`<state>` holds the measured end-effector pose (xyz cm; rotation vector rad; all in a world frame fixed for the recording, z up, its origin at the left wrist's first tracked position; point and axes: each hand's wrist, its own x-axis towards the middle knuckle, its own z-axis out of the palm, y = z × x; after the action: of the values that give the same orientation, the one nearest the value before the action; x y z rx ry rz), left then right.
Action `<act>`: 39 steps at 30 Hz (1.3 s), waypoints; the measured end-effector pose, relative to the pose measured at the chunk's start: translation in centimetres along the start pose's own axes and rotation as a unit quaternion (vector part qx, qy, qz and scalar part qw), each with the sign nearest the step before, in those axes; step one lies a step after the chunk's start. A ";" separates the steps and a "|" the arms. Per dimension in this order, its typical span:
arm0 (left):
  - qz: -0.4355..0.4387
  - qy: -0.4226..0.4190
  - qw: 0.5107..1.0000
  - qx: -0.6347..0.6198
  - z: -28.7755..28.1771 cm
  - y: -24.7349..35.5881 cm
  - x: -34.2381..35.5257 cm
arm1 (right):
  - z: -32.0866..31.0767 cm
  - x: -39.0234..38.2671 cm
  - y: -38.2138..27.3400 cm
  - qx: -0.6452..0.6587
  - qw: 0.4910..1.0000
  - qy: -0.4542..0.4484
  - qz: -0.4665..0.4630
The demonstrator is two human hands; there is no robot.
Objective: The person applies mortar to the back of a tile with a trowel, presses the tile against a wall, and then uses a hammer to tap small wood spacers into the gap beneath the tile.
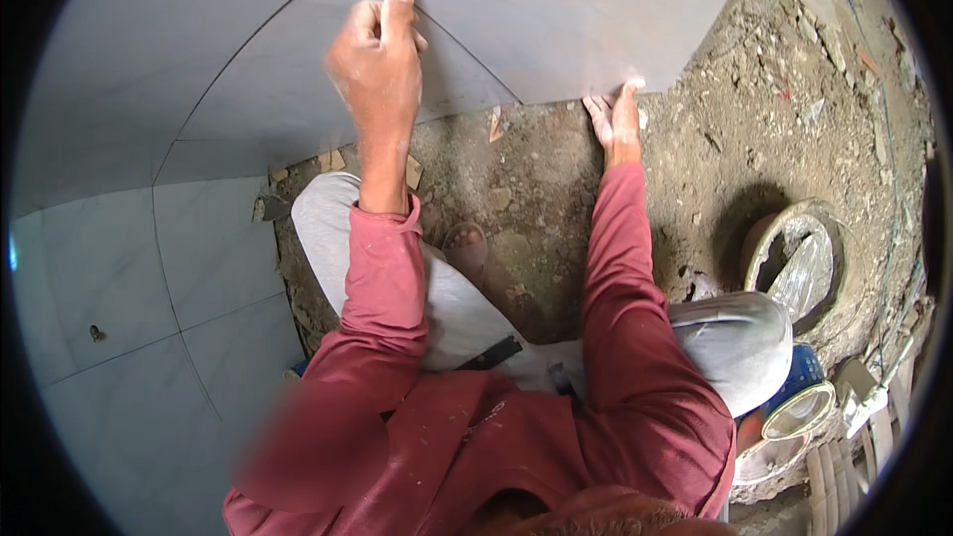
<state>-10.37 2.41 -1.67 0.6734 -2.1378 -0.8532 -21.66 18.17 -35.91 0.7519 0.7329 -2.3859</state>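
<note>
Your left hand [377,65] rests on the far grey floor tile [516,20], curled into a loose fist with the index finger stretched out, its tip touching the tile beside a grout joint. It holds nothing. Your right hand [617,117] lies flat at the near right corner of that same tile, fingers straight and close together, fingertips pressed to the tile's edge where it meets the bare mortar bed [536,208].

The tile sits in the far middle of the scene, its near edge bordering the rough, stony bed. More laid tiles [129,268] spread to the left. Small tile chips [333,161] lie along the edge near your left wrist. Your sandalled foot [467,248] rests on the bed between your arms. To the right, on the dirt, stands a round bucket [794,258], with a blue container [799,397] nearer you beside your knee.
</note>
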 end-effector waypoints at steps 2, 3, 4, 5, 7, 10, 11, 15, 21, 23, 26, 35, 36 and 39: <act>-0.099 -0.059 0.993 -0.018 2.4 -0.7 -3.3 | -0.5 1.0 -1.0 0.022 1.000 -0.005 0.010; -0.151 -0.093 0.983 -0.050 4.0 -2.0 -5.1 | -0.3 1.2 -1.1 0.026 1.000 0.009 0.002; -0.240 -0.130 0.957 -0.099 5.5 -4.1 -7.0 | 0.2 1.1 -1.1 0.029 1.000 0.001 0.002; -0.324 -0.162 0.923 -0.126 7.1 -5.0 -9.1 | 0.4 1.1 -1.2 0.030 1.000 -0.004 -0.002; -0.420 -0.271 0.849 -0.173 10.4 -9.7 -12.6 | 0.6 1.5 -1.6 0.042 0.999 -0.013 0.002; -0.519 -0.207 0.753 -0.347 14.3 -14.3 -16.2 | 2.5 -1.4 -0.6 0.029 0.998 0.048 0.028; -0.527 -0.181 0.725 -0.404 16.1 -15.1 -16.2 | 2.2 -1.1 -0.8 0.015 0.999 0.023 0.021; -0.527 -0.078 0.614 -0.582 20.9 -18.0 -16.6 | 0.9 -1.5 -1.4 -0.019 0.999 0.024 0.024; -0.508 -0.044 0.602 -0.614 23.9 -19.8 -18.1 | -1.7 0.5 -1.9 -0.055 0.998 -0.020 0.006; -0.529 -0.048 0.628 -0.569 23.7 -20.9 -17.5 | -1.3 0.2 -1.9 -0.088 0.996 -0.020 -0.005; -0.515 -0.026 0.628 -0.583 24.2 -21.0 -17.3 | -0.9 0.1 -1.7 -0.116 0.993 -0.020 -0.027; -0.514 -0.024 0.547 -0.660 23.8 -21.0 -17.3 | 0.0 -0.8 -1.0 -0.135 0.989 -0.022 -0.054; -0.510 -0.037 0.555 -0.656 23.7 -21.4 -17.4 | 0.4 -1.0 -0.7 -0.141 0.987 -0.031 -0.065; -0.496 -0.075 0.580 -0.642 23.6 -22.2 -17.3 | 0.8 -1.0 -0.4 -0.141 0.985 -0.044 -0.093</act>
<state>-14.00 8.33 -37.75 0.8759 -0.4761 -2.6557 -21.49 18.31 -34.56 0.4757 1.1178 -2.3885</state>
